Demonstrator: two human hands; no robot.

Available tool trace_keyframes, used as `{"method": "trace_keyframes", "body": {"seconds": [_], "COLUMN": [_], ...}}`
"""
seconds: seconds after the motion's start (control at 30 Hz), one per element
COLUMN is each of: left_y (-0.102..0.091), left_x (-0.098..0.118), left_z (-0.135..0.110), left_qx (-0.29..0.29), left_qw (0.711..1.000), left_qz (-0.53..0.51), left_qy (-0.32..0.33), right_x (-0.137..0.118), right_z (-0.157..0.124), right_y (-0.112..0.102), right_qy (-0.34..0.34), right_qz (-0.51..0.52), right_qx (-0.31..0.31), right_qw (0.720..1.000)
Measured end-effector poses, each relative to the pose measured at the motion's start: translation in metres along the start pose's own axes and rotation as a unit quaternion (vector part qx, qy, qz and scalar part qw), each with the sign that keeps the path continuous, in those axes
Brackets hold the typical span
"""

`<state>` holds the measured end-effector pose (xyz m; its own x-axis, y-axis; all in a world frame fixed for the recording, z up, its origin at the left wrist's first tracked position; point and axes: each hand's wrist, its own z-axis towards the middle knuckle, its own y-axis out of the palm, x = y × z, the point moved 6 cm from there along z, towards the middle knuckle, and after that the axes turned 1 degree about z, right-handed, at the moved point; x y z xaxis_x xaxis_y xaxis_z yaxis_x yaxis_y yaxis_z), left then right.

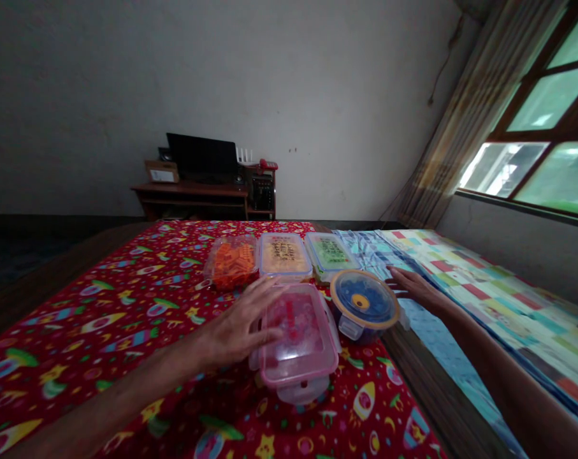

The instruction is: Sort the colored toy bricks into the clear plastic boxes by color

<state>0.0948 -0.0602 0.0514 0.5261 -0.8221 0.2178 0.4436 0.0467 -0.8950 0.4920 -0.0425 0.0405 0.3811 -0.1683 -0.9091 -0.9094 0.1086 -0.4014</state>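
Note:
My left hand (245, 322) reaches over the left side of a clear box with a pink-rimmed lid (301, 357). Its fingers are spread, with the thumb over the lid; whether they touch it I cannot tell. To the right, my right hand (413, 287) is open beside a round container (365, 306) with an orange-rimmed clear lid and blue contents. Behind these stand a box with a pale orange lid panel (285, 255) and a box with a green one (332, 252), both bearing dark writing. An open-looking clear tray (234, 261) holds orange pieces.
A red patterned cloth (140, 319) covers the table, whose dark wooden edge (425, 376) runs along the right. Beyond it lies a bed with a checkered cover (499, 293). Against the far wall stands a desk (193, 188) with a black monitor (202, 155). A window is at right.

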Motion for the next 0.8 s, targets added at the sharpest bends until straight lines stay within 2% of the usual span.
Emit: {"method": "trace_keyframes", "body": {"seconds": [0.07,0.17,0.27,0.43,0.67,0.8], "left_y": [0.011,0.036,0.053,0.054,0.054,0.041], "left_x": [0.015,0.03,0.033,0.03,0.03,0.032], "left_z": [-0.04,-0.065,-0.061,-0.053,-0.054,-0.059], "left_qx": [-0.02,-0.018,0.011,-0.007,-0.013,-0.03], "left_qw": [1.0,1.0,1.0,1.0,1.0,0.999], "left_qz": [-0.008,-0.014,-0.02,-0.016,-0.022,-0.009], "left_qy": [-0.013,-0.01,-0.001,-0.003,-0.002,0.022], "right_x": [0.01,0.024,0.031,0.035,0.026,0.027], "right_z": [-0.03,-0.063,-0.076,-0.069,-0.057,-0.059], "right_y": [0.0,0.007,0.028,0.06,0.07,0.064], "right_qy": [-0.033,-0.073,-0.107,-0.109,-0.136,-0.149], "right_qz": [-0.008,-0.059,-0.086,0.017,0.034,0.005], "right_qx": [-0.062,-0.092,-0.087,-0.065,-0.034,-0.023], "right_qw": [0.997,0.991,0.987,0.992,0.989,0.989]}}
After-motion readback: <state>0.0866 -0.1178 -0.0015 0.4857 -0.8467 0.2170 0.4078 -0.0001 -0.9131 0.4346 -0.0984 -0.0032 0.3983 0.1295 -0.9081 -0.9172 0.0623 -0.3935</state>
